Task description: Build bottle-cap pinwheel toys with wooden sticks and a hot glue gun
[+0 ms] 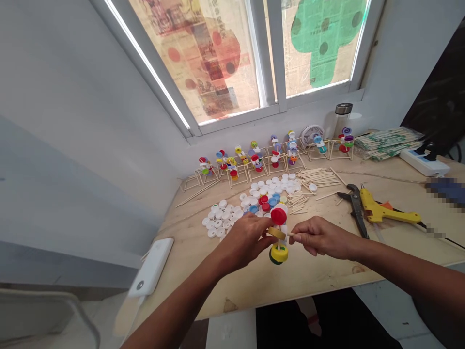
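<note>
My left hand (249,237) and my right hand (317,236) meet over the plywood table (327,269), both pinched on a small bottle-cap figure (278,234). The figure has a red cap on top, white and yellow caps in the middle and a yellow-green cap at the bottom, joined by thin wooden sticks. My right fingers grip a stick that juts from its side. My left fingers close on the middle caps. Just behind lies a spread of loose bottle caps (254,201), mostly white with some red and blue.
A row of finished cap figures (274,152) lines the wall under the window. Loose sticks (319,177), pliers (356,206) and a yellow glue gun (385,211) lie to the right. A white power bank (152,266) sits at the left edge, a power strip (423,162) far right.
</note>
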{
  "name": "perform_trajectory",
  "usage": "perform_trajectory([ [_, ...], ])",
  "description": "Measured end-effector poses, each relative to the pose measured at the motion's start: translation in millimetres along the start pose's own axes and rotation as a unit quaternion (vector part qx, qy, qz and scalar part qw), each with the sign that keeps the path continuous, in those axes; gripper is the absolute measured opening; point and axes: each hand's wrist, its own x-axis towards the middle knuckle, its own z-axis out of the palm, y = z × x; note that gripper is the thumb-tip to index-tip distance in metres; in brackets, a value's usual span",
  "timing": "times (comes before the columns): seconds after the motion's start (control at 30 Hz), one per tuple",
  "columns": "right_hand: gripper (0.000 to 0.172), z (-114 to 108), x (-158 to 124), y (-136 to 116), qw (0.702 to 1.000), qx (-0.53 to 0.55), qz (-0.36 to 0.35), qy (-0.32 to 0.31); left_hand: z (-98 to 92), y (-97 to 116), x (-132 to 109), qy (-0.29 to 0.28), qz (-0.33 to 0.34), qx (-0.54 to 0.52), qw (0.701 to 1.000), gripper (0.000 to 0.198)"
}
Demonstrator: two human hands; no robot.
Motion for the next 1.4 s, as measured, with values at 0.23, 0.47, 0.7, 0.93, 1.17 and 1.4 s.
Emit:
perform_trajectory([
  [0.23, 0.037, -2, 5, 8, 0.999, 0.036, 0.022, 0.005, 8.3, -8, 0, 0.028, -0.016, -0.028, 0.999, 0.007],
  [0.47, 0.035, 2, 10, 8, 0.999, -0.016, 0.014, 0.041, 15.0, -22, -5, 0.075, -0.018, 0.005, 0.997, 0.014],
  [0.7, 0.032, 1, 15, 9, 0.995, -0.060, -0.018, 0.071, 22.7, -25, -2, 0.099, 0.006, 0.055, 0.994, 0.016],
  [0.93, 0.019, 7, 21, 15, 0.995, -0.035, -0.002, 0.093, 24.5, -27, -2, 0.092, 0.001, 0.054, 0.994, 0.020],
  [1.17, 0.013, 16, 28, 19, 0.993, 0.015, -0.009, 0.116, 19.9, -25, -4, 0.102, 0.004, 0.060, 0.993, 0.024],
  [1.4, 0.013, 21, 33, 19, 0.991, 0.052, -0.007, 0.121, 18.1, -28, -8, 0.120, 0.034, 0.078, 0.989, 0.030],
])
